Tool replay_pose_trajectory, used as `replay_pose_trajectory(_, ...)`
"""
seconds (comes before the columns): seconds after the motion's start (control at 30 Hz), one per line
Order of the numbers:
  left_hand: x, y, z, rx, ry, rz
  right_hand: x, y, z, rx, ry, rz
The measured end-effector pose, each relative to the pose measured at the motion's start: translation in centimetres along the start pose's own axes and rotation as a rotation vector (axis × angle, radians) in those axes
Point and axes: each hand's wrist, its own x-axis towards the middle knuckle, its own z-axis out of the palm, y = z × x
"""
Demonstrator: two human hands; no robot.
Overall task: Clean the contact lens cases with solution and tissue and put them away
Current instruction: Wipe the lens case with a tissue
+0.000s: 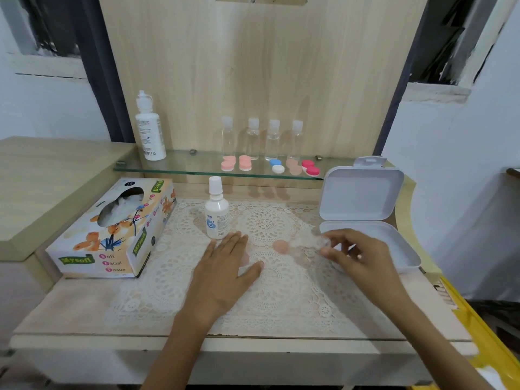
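Tissue box (112, 229) left of the small bottle (216, 218), open white box (363, 195) right. Left hand (225, 274) lies flat below the bottle, peach cap (280, 246) right of the bottle, between both hands; right hand (357, 257) grip is too blurry to tell

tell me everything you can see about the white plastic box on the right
The white plastic box is a hinged case with rounded corners and looks like smooth matte plastic. It is open. The lid stands nearly upright at the back, with a hang tab on its top edge. The shallow base lies flat on the table, right of the lace mat. The right hand covers the base's left part; contact cannot be told. The visible inside looks bare.
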Motion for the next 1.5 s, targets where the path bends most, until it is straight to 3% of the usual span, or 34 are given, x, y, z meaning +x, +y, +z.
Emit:
replay_pose_trajectory(0.2,-0.6,0.7,-1.0,-0.172,0.139,0.001,-0.6,-0.9,4.4,0.025,-0.201,0.071)
replay_pose_trajectory(0.53,-0.5,0.6,-1.1,-0.259,0.347,0.011,-1.2,-0.7,5.4,-0.131,-0.244,0.003)
replay_pose_trajectory(0.63,-0.3,0.3,-1.1,-0.268,0.408,0.032,-1.9,-0.9,4.7,-0.237,-0.228,-0.024)
replay_pose_trajectory(0.8,-0.4,0.0,-1.5,-0.303,0.578,0.079,-3.3,-1.7,5.1,-0.47,-0.438,0.037)
replay_pose_trajectory(0.97,-0.4,0.0,-2.5,-0.397,0.646,0.083,-3.5,-1.4,5.5,-0.574,-0.466,0.016)
replay_pose_trajectory(1.07,-0.2,-0.5,-4.5,-0.422,0.675,0.031,-3.5,-1.4,5.5,-0.582,-0.474,0.029)
replay_pose_trajectory(1.23,1.1,-4.6,-10.7,-0.163,0.804,-0.187,-3.5,-1.6,5.5,-0.589,-0.476,0.034)
replay_pose_trajectory(1.3,2.4,-7.1,-13.1,-0.057,0.744,-0.315,-3.6,-1.7,5.5,-0.592,-0.481,0.042)
replay_pose_trajectory(1.4,5.2,-11.4,-15.6,0.113,0.391,-0.489,-3.6,-1.8,5.5,-0.593,-0.488,0.044)
replay_pose_trajectory(1.5,7.0,-14.3,-16.0,0.198,0.027,-0.36,-3.6,-1.8,5.5,-0.597,-0.486,0.043)
